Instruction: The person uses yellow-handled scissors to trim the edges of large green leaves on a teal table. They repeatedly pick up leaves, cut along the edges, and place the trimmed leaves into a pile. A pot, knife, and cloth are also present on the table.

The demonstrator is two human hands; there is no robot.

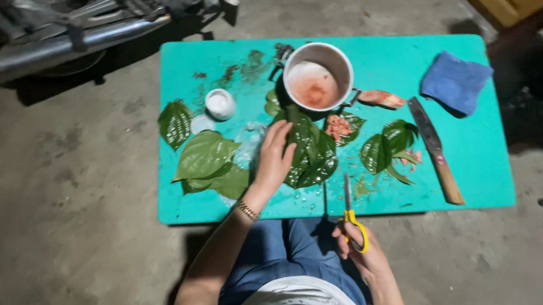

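Right hand (358, 253) fingers grip yellow-handled scissors (351, 219) | left hand (273, 158) fingers spread flat, seemingly pressing glossy leaf pile (312, 156)

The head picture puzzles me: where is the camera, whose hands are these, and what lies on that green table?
The camera sits on a person's head, looking down at their own bare hands. The left hand rests on a pile of dark green leaves on the low turquoise table. The right hand holds yellow-handled scissors at the table's near edge. Also there: a metal pot with reddish paste, a small white jar, a wooden-handled knife, a blue cloth, and more leaves.
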